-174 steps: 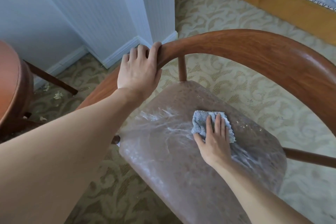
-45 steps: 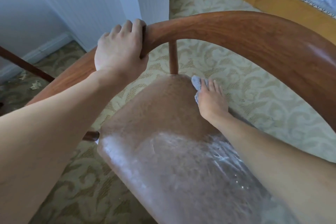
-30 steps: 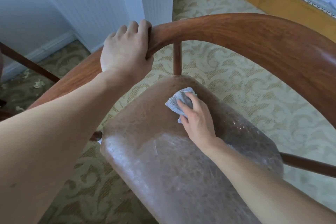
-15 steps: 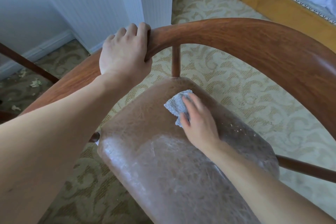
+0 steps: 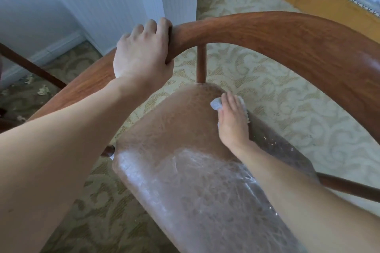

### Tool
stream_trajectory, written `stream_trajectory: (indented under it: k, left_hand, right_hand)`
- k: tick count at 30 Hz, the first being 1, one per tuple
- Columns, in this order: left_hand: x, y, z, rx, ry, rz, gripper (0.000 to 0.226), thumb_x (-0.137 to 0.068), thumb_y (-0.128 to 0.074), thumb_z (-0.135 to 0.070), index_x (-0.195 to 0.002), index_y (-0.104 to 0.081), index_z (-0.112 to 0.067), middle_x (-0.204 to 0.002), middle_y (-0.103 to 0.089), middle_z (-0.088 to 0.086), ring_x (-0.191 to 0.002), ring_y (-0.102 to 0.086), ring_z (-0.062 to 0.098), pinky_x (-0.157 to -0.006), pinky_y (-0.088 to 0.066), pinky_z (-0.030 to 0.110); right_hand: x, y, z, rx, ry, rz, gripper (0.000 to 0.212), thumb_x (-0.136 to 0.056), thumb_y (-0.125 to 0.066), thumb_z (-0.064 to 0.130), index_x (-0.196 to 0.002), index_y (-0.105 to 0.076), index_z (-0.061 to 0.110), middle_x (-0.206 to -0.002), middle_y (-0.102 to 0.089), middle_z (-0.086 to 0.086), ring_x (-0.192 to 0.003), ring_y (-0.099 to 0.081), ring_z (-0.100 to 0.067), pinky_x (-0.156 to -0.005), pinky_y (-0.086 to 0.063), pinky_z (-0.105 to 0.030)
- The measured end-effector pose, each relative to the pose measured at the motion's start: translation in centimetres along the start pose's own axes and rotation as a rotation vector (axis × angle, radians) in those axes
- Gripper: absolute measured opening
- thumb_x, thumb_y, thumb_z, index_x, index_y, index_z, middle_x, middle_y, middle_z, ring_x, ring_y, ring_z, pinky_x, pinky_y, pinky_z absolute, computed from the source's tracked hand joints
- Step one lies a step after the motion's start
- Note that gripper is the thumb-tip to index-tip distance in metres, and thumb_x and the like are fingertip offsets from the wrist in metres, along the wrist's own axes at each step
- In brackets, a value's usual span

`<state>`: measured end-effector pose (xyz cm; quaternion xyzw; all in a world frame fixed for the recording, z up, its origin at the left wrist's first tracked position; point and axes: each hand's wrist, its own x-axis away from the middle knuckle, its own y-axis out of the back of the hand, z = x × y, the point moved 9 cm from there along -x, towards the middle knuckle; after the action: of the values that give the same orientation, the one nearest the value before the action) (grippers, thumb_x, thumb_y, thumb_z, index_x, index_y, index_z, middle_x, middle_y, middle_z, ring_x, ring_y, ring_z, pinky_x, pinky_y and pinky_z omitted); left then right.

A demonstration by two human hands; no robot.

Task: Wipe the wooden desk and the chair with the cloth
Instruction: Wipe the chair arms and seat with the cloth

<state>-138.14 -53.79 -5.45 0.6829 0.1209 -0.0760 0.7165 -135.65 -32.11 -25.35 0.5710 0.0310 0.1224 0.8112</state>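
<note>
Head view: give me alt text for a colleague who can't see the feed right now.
A person's right hand presses a small pale blue-grey cloth flat against the far edge of a brown leather chair seat, while the left hand grips the chair's curved wooden backrest rail. Whitish wipe streaks mark the near seat; patterned beige carpet lies below.

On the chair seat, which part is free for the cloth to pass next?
Free: the seat between left arm and right arm, and its near end. Crowded: the far corner, where the right hand presses the cloth near the spindle.
</note>
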Motion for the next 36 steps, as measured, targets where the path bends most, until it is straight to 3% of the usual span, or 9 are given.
stream_trajectory:
  k: [7,12,14,18,21,23,27,32,36]
  left_hand:
    - [0.1,0.1,-0.2,-0.002,-0.005,0.006,0.044,-0.089,-0.06,-0.024,-0.129,-0.047,-0.013,-0.113,-0.06,0.012,-0.098,-0.058,0.037,-0.072,-0.034,0.042]
    - [0.0,-0.2,-0.1,0.013,-0.003,0.032,0.047,-0.089,-0.061,-0.025,-0.132,-0.045,-0.014,-0.117,-0.06,0.011,-0.102,-0.057,0.037,-0.073,-0.034,0.042]
    - [0.1,-0.2,0.0,0.042,0.012,0.042,0.051,-0.089,-0.062,-0.029,-0.135,-0.044,-0.015,-0.121,-0.059,0.011,-0.106,-0.057,0.036,-0.076,-0.035,0.042]
    - [1.2,0.1,0.0,0.048,-0.015,0.071,0.078,-0.09,-0.066,-0.036,-0.156,-0.027,-0.018,-0.144,-0.049,0.011,-0.128,-0.049,0.036,-0.107,-0.037,0.047]
    - [2.4,0.2,0.0,0.052,-0.028,0.083,0.09,-0.091,-0.067,-0.028,-0.162,-0.014,-0.017,-0.159,-0.036,0.011,-0.14,-0.04,0.035,-0.118,-0.029,0.047]
    - [3.4,0.6,0.5,0.035,-0.051,0.063,0.09,-0.089,-0.064,-0.019,-0.163,-0.013,-0.017,-0.162,-0.031,0.011,-0.144,-0.036,0.034,-0.121,-0.027,0.045]
    - [5.1,0.9,2.6,-0.033,0.025,0.031,0.087,-0.084,-0.064,-0.013,-0.158,-0.02,-0.027,-0.15,-0.042,0.011,-0.129,-0.045,0.037,-0.106,-0.037,0.048]
    - [3.6,0.2,2.5,-0.027,0.071,0.112,0.086,-0.082,-0.064,-0.008,-0.156,-0.024,-0.025,-0.135,-0.047,0.017,-0.116,-0.049,0.04,-0.097,-0.041,0.048]
    - [3.6,-0.3,2.8,-0.023,0.074,0.104,0.086,-0.08,-0.065,-0.006,-0.155,-0.026,-0.025,-0.135,-0.048,0.017,-0.116,-0.05,0.04,-0.096,-0.041,0.047]
  right_hand:
    - [7.3,-7.4,16.2,-0.146,0.241,0.033,0.058,-0.098,-0.055,0.008,-0.152,-0.036,0.001,-0.162,-0.029,-0.017,-0.152,-0.022,-0.033,-0.125,-0.018,-0.045]
    - [16.1,-10.2,23.9,-0.121,0.577,0.263,0.068,-0.089,-0.015,0.009,-0.157,-0.021,0.003,-0.168,-0.012,-0.012,-0.155,-0.005,-0.027,-0.126,-0.001,-0.039]
    - [16.8,-9.5,22.9,-0.128,0.631,0.318,0.065,-0.093,-0.019,0.006,-0.157,-0.022,0.006,-0.169,-0.009,-0.01,-0.155,-0.002,-0.025,-0.126,0.002,-0.036]
    - [14.2,-8.0,16.3,-0.088,0.577,0.264,0.073,-0.089,-0.062,0.002,-0.156,-0.032,0.01,-0.167,-0.019,-0.011,-0.153,-0.019,-0.027,-0.125,-0.017,-0.039]
    - [10.5,-5.1,7.7,0.072,0.365,0.201,0.089,-0.076,-0.08,0.01,-0.153,-0.037,0.012,-0.164,-0.025,-0.014,-0.149,-0.03,-0.033,-0.12,-0.029,-0.042]
    - [8.1,-2.4,1.7,0.184,0.229,0.161,0.084,-0.087,-0.072,0.015,-0.157,-0.027,0.015,-0.166,-0.016,-0.016,-0.151,-0.023,-0.034,-0.123,-0.025,-0.045]
    - [5.4,0.1,-3.6,0.244,0.063,0.086,0.06,-0.105,-0.02,0.038,-0.161,-0.009,0.019,-0.168,-0.006,-0.017,-0.155,-0.009,-0.034,-0.126,-0.013,-0.047]
    - [3.9,-1.8,0.0,0.063,-0.085,-0.017,0.061,-0.106,-0.03,0.026,-0.158,-0.011,0.0,-0.167,-0.012,-0.02,-0.155,-0.008,-0.032,-0.126,-0.011,-0.044]
    - [4.0,-5.1,11.3,0.036,0.162,0.049,0.062,-0.107,-0.033,0.025,-0.158,-0.009,0.0,-0.168,-0.008,-0.017,-0.156,-0.005,-0.029,-0.127,-0.007,-0.041]
